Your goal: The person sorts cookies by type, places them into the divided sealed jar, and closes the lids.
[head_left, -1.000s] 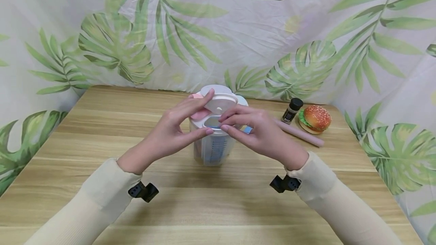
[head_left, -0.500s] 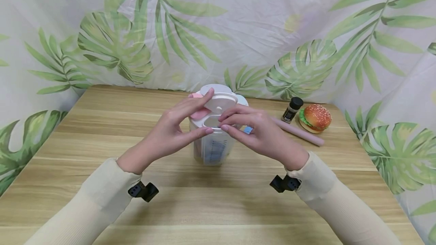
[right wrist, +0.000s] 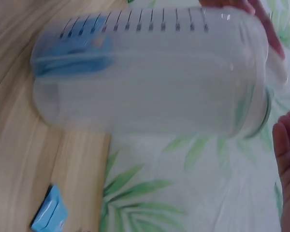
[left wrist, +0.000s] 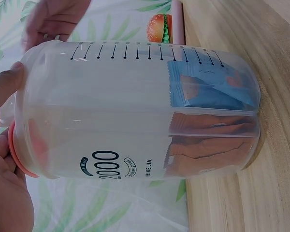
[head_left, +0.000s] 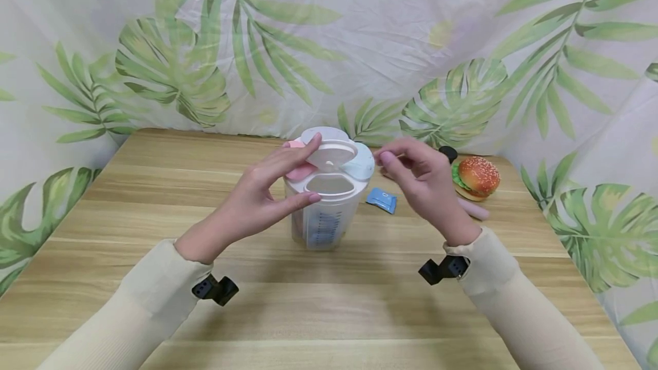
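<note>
A clear storage container (head_left: 334,216) with scale marks stands upright on the table, its front lid (head_left: 329,156) raised. My left hand (head_left: 267,184) holds its top, thumb at the front rim and forefinger against the raised lid. Blue sachets (left wrist: 208,87) lie low in one compartment and orange-brown sachets (left wrist: 212,150) in another, in the left wrist view. To the right of the container, my right hand (head_left: 421,173) hovers with loosely bent fingers and nothing visible in them. A single blue sachet (head_left: 381,200) lies on the table between container and right hand.
Right of the container are a toy hamburger (head_left: 478,177), a pale pink stick (head_left: 473,209) and a black-capped bottle (head_left: 449,154), the latter two partly behind my right hand. A leaf-print cloth (head_left: 288,44) hangs behind the table (head_left: 231,313).
The blue seen in the open compartment has dropped lower. My right hand has left the opening and moved right, uncovering the loose blue sachet. The left hand stays in place.
</note>
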Tool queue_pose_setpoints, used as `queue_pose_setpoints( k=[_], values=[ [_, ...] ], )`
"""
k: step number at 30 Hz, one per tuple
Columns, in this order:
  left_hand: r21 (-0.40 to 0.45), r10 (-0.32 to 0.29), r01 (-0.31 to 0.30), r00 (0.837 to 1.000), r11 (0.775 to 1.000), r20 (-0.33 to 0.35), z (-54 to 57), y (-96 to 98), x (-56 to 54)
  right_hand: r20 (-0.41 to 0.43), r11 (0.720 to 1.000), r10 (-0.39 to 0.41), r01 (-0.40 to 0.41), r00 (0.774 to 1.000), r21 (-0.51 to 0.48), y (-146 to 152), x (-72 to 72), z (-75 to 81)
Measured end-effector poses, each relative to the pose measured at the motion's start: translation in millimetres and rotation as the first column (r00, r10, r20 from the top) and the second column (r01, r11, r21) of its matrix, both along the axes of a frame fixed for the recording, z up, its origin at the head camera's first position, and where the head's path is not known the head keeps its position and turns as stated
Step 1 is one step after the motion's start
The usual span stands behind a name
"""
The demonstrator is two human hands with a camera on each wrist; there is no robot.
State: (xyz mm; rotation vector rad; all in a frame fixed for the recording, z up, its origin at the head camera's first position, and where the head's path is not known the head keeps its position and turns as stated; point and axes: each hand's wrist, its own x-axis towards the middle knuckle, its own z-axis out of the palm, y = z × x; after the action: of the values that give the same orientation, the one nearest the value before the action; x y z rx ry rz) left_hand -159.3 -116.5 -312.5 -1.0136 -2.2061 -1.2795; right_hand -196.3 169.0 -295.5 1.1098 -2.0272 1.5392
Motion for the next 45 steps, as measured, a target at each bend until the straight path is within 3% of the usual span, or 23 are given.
queue_pose_setpoints(
  k=[3,7,10,12,18,24,34,45],
  values=[
    [-0.002,0.004,-0.004,1.0,1.0,0.001,0.1,-0.4,0.6,0.078,0.994,-0.113,0.112,0.991,0.01,11.8,-9.4,-9.3],
    [-0.008,0.011,-0.011,1.0,1.0,0.004,0.5,-0.8,0.8,0.2,0.952,-0.264,0.22,0.944,0.215,26.8,-24.6,-26.3],
    [-0.01,0.013,-0.013,1.0,1.0,0.007,0.7,-1.0,0.9,0.268,0.891,-0.326,0.2,0.907,0.408,36.1,-36.8,-42.2],
    [-0.009,0.012,-0.012,1.0,1.0,0.01,0.9,-1.0,0.9,0.293,0.854,-0.339,0.161,0.894,0.495,40.7,-43.7,-53.7],
    [-0.011,0.008,-0.007,1.0,1.0,0.016,0.7,-0.3,-0.6,0.312,0.8,-0.317,0.075,0.896,0.596,47.3,-56.7,-82.2],
    [-0.012,0.011,-0.011,1.0,1.0,0.018,0.6,-0.6,-0.9,0.308,0.749,-0.305,0.027,0.901,0.662,47.6,-64.7,-98.1],
    [-0.013,0.006,-0.006,1.0,1.0,0.018,0.1,-1.2,-1.2,0.289,0.684,-0.3,-0.006,0.909,0.73,46.1,-70.4,-108.5],
    [-0.005,0.003,-0.003,1.0,1.0,0.017,0.2,-0.9,-0.4,0.229,0.624,-0.29,0.003,0.929,0.782,42.9,-67.6,-103.7]
  ],
)
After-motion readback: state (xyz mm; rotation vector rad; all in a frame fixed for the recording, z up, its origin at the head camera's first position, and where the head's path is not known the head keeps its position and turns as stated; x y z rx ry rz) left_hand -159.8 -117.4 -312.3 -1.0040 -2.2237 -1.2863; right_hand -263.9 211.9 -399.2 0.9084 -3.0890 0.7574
